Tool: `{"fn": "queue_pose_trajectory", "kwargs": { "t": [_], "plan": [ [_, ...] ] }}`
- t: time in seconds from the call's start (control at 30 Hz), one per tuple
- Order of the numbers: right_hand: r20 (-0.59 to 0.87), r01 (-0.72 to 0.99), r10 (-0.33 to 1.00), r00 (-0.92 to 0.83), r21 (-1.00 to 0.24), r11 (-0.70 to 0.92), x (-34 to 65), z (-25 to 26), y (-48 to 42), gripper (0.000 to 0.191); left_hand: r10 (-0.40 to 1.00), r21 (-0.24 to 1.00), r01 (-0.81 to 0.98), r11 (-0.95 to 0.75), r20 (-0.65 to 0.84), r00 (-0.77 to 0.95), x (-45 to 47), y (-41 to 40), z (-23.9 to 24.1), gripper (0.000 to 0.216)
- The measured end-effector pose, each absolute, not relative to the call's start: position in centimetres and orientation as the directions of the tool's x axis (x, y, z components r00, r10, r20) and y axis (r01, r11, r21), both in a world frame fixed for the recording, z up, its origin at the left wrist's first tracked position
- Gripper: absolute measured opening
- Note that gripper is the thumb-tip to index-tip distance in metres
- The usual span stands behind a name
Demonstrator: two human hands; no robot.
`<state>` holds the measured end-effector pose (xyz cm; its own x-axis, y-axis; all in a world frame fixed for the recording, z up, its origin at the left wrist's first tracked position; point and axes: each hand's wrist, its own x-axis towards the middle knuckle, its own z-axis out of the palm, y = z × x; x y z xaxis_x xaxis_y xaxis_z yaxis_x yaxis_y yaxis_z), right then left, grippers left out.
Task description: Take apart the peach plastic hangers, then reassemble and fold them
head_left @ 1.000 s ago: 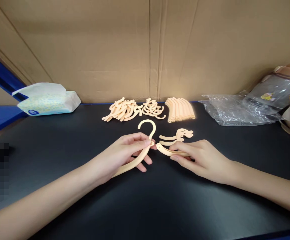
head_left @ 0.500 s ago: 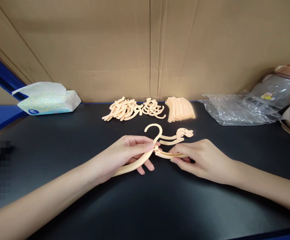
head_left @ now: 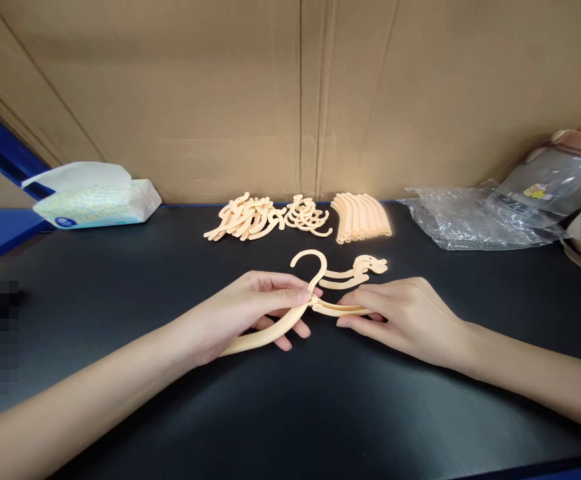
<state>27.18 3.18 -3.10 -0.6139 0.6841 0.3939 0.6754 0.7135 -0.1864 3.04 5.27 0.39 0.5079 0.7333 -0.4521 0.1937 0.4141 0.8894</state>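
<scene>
1. At a black, smooth worktop (head_left: 290, 413), the left hand (head_left: 240, 303) has its grip closed on a cream, curved, plastic-looking bar (head_left: 270, 333) and the base of a cream, question-mark-shaped hook (head_left: 324, 265). The thumb presses near where the two meet, apparently to steady them, leaving the hook's curve free.

2. The right hand (head_left: 410, 317) pinches a second cream bar, curved and grooved (head_left: 337, 310), between thumb and fingers. Held well back from its tip, it seems gripped so that the end stays exposed; that end meets the joint at the left thumb, though the exact fit is too small to tell.

3. Just beyond the right hand lie two flat cream pieces with curled ends (head_left: 369, 265), probably set there for easy reach.

4. Behind, a jumbled heap of cream curved pieces (head_left: 243, 220), a cluster of cream hooks (head_left: 304, 217) and a neat row of cream curved bars (head_left: 363, 217) lie grouped by shape, presumably to make picking simple and keep the near worktop for the hands.
</scene>
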Motion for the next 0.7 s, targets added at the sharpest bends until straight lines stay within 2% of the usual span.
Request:
{"fn": "queue_pose_trajectory", "kwargs": {
  "t": [0.23,0.47,0.7],
  "plan": [
    [0.433,0.626,0.573,-0.695,-0.026,0.779,26.99,-2.81,2.94,0.028,0.693,0.894,0.203,0.400,-0.440,0.571,2.89,5.27,0.46,0.015],
    [0.469,0.589,0.455,-0.757,0.189,0.785,26.65,-2.28,2.74,0.031,0.721,0.913,0.214,0.347,-0.406,0.562,3.10,5.31,0.30,0.014],
    [0.463,0.580,0.438,-0.770,0.223,0.784,26.73,-2.50,2.69,0.032,0.743,0.918,0.239,0.317,-0.397,0.539,3.37,5.05,0.19,0.025]
  ]
}}
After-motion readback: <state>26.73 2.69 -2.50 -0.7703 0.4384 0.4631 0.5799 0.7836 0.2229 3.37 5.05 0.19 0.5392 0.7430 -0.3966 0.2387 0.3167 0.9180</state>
